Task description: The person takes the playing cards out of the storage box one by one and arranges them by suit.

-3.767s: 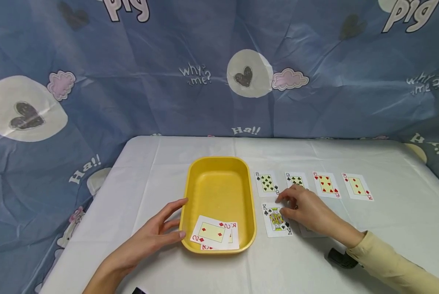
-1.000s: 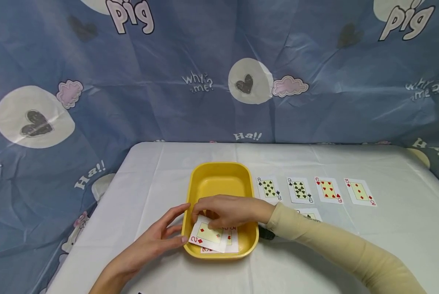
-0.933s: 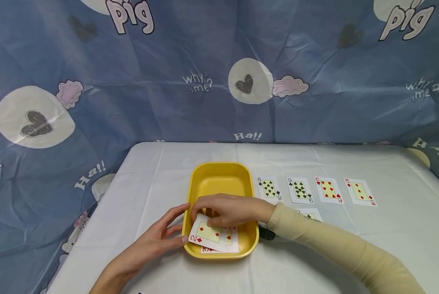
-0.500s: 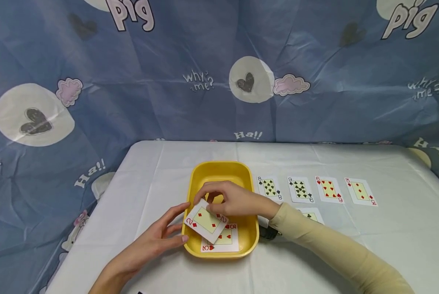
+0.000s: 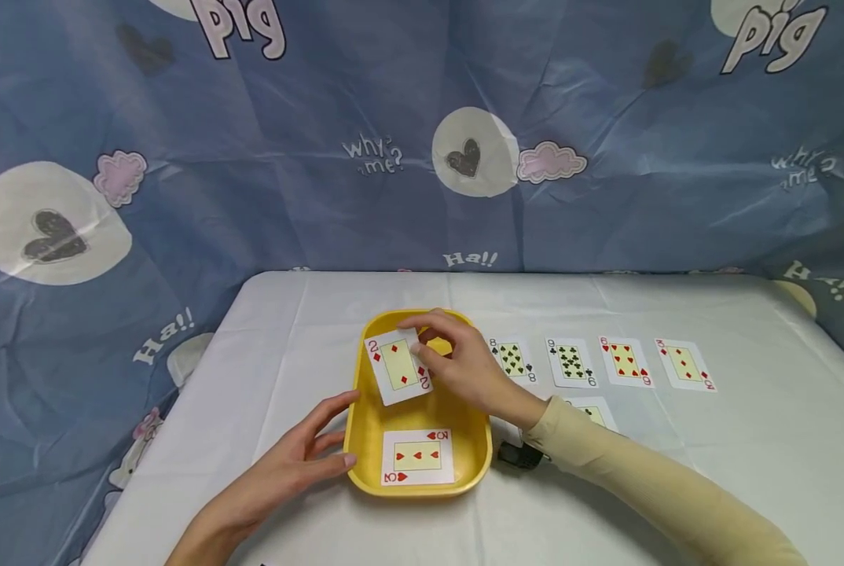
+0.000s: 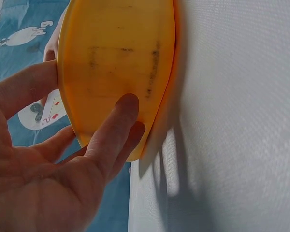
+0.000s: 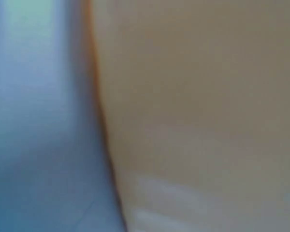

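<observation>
My right hand (image 5: 464, 365) pinches the two of diamonds (image 5: 399, 368) between thumb and fingers, over the far part of a yellow tray (image 5: 432, 417). The card is face up and tilted, overlapping the tray's left rim in the head view. Flat at the near end of the tray lies the three of hearts (image 5: 418, 457). My left hand (image 5: 302, 452) rests against the tray's left side, fingers spread. In the left wrist view, its fingertips (image 6: 128, 104) touch the outer wall. The right wrist view shows only a blurred, close tray wall (image 7: 198, 96).
Right of the tray, a row of cards lies face up: eight of spades (image 5: 511, 360), nine of clubs (image 5: 570, 362), six of hearts (image 5: 625, 362), three of diamonds (image 5: 685, 365). A club card (image 5: 595, 411) below them is partly hidden by my right sleeve (image 5: 648, 464).
My right hand has picked the two of diamonds off the three of hearts, turned it more upright and moved it toward the tray's far end. My left hand has stayed at the tray.
</observation>
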The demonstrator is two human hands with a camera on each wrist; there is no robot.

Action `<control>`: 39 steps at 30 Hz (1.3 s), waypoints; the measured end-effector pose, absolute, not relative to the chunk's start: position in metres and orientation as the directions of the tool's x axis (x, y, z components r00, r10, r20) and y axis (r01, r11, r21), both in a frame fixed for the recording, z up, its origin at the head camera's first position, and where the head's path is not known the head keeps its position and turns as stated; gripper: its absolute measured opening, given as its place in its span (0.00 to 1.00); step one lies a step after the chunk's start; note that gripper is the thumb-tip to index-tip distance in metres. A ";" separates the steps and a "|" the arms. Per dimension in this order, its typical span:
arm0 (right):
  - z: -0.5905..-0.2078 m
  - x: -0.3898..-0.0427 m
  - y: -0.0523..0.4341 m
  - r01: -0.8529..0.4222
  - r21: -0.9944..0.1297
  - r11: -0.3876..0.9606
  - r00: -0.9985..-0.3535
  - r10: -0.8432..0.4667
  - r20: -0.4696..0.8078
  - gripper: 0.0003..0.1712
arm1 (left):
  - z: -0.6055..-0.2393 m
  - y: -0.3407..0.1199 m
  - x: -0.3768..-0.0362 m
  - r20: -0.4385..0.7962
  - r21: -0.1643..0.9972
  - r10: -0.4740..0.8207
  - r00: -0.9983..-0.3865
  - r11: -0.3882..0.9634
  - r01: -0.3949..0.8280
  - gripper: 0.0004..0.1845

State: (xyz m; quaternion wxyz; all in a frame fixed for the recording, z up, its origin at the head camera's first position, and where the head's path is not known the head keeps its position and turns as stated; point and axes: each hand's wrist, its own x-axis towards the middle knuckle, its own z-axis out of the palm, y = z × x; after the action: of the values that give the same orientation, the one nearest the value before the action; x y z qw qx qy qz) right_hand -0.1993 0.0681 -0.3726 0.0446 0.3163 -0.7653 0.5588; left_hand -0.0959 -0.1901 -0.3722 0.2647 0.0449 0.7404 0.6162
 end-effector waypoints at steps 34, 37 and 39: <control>-0.360 -0.164 0.272 -0.355 -0.907 0.224 -0.931 -0.177 0.320 0.19 | -0.374 -0.192 -0.099 -0.334 0.937 0.402 -0.853 0.242 -0.253 0.40; -0.363 -0.159 0.295 -0.344 -0.909 0.235 -0.935 -0.177 0.308 0.18 | -0.374 -0.192 -0.098 -0.335 0.937 0.403 -0.851 0.241 -0.255 0.40; -0.364 -0.156 0.310 -0.338 -0.896 0.288 -0.939 -0.168 0.300 0.18 | -0.374 -0.191 -0.098 -0.335 0.937 0.406 -0.850 0.240 -0.255 0.40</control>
State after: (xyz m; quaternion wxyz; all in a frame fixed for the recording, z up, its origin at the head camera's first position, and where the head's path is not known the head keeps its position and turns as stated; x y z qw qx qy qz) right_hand -0.1564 0.3104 -0.3645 0.0738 0.1583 -0.7991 0.5753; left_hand -0.0978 -0.1915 -0.3739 0.2687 0.0511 0.7401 0.6144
